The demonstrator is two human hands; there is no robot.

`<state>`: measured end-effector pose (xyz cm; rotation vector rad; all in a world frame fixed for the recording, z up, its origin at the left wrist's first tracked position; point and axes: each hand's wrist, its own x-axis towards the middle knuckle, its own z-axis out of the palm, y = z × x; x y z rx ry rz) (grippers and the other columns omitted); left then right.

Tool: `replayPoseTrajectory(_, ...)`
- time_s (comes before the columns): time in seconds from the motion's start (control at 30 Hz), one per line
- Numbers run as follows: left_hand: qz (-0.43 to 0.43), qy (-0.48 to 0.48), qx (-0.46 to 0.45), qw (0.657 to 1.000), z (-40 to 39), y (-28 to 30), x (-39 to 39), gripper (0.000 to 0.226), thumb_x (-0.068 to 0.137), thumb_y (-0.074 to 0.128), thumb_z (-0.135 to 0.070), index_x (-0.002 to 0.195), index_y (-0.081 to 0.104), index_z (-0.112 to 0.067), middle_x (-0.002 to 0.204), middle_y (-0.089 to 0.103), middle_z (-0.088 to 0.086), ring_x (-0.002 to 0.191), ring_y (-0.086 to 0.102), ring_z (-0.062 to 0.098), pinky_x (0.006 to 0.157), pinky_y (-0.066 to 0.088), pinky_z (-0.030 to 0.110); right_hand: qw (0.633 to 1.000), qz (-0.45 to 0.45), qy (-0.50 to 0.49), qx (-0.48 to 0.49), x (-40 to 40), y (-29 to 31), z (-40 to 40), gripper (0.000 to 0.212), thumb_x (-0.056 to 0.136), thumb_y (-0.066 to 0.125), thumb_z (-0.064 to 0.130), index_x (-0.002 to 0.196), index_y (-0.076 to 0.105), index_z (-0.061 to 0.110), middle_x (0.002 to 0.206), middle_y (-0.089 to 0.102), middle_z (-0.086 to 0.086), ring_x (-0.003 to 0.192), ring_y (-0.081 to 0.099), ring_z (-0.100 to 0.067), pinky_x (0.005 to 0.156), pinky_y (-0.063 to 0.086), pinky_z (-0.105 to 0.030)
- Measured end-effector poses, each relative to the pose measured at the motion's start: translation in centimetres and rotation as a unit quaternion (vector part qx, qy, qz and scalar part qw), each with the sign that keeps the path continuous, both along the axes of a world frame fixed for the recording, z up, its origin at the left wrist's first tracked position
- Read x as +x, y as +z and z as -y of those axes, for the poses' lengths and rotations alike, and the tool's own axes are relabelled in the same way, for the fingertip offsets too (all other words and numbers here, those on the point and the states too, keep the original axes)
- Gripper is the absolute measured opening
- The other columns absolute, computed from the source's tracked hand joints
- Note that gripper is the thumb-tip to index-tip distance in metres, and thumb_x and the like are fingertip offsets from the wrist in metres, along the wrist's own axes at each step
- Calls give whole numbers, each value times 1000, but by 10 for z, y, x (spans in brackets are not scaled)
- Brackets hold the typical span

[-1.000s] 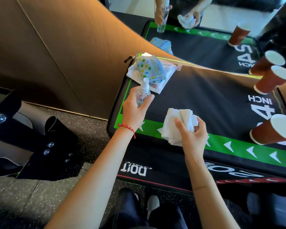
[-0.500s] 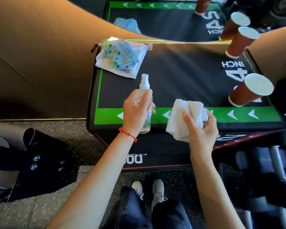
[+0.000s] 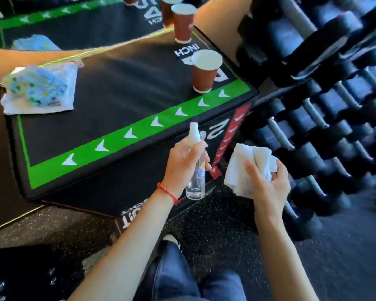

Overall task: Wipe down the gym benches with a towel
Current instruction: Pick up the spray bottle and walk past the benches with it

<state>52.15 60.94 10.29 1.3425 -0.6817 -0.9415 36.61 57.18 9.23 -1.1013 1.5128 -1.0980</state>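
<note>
Left hand grip around one spray bottle, right hand grip clutching one towel

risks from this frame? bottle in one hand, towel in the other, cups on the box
1. The paper cup stands at the black pad's near corner by the green stripe; a wiping pass there may knock it over.
2. The left hand holds the spray bottle beside the box; spray may miss the top.
3. The right hand has a loose grip on the white towel; it may slip.
</note>
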Motion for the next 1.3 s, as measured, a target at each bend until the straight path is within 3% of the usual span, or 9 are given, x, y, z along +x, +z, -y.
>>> replayPoseTrajectory(0.1,-3,-77,-7,997,2,-4,-51,28,74,56,-29,70,55,-2,58,52,19,47,55,16,55,46,22,999,9,-52,0,-53,-3,-13,44,74,77,28,110,53,26,102,62,1,87,59,-9,76,48,-24)
replayPoseTrajectory(0.23,-14,-146,7,989,1,-8,-126,28,77,56,-30,63,51,-6,54,51,16,46,51,19,56,45,29,992,33,-121,8,-130,-5,-38,49,73,77,27,115,52,23,98,60,7,86,59,-7,73,50,-19)
replayPoseTrajectory(0.33,-49,-181,36,982,-6,-11,-185,41,80,53,-41,59,52,-6,50,49,15,42,49,22,50,43,27,985,40,-170,5,-187,-7,-61,45,74,77,23,112,52,22,92,57,11,75,57,4,63,47,-9)
replayPoseTrajectory(0.53,-57,-268,65,960,-23,-16,-289,61,80,44,-54,55,50,2,47,46,13,37,46,20,46,41,19,963,30,-268,5,-282,-13,-109,47,73,77,24,111,49,23,92,55,13,77,55,2,62,44,-5)
replayPoseTrajectory(0.63,-41,-314,74,946,-29,-20,-332,61,79,47,-55,53,50,-1,44,47,13,38,48,23,45,42,19,946,26,-322,6,-318,-18,-132,49,71,78,26,111,50,23,97,58,9,84,57,-6,68,46,-9)
replayPoseTrajectory(0.73,-2,-379,70,923,-34,-26,-367,79,71,46,-68,50,49,9,47,47,19,38,46,24,46,41,21,924,28,-380,10,-346,-25,-152,52,69,79,28,112,51,22,103,60,4,91,59,-12,80,49,-22)
replayPoseTrajectory(1.0,71,-564,76,819,-46,-53,-448,87,66,49,-70,46,46,15,47,46,33,33,45,19,43,36,22,821,39,-569,25,-378,-35,-214,52,68,79,27,112,52,23,106,60,4,96,60,-13,82,49,-27)
replayPoseTrajectory(1.17,79,-674,78,730,-60,-66,-480,86,70,51,-67,46,41,16,43,43,15,33,42,20,44,36,22,730,25,-681,51,-373,-44,-251,56,66,82,31,113,53,22,109,60,0,98,58,-16,82,48,-28)
replayPoseTrajectory(1.3,123,-748,74,648,-86,-71,-502,79,86,53,-54,49,46,15,40,46,12,31,42,17,44,36,19,650,42,-756,62,-361,-51,-285,52,73,77,22,119,53,17,108,59,4,93,57,-8,71,44,-16)
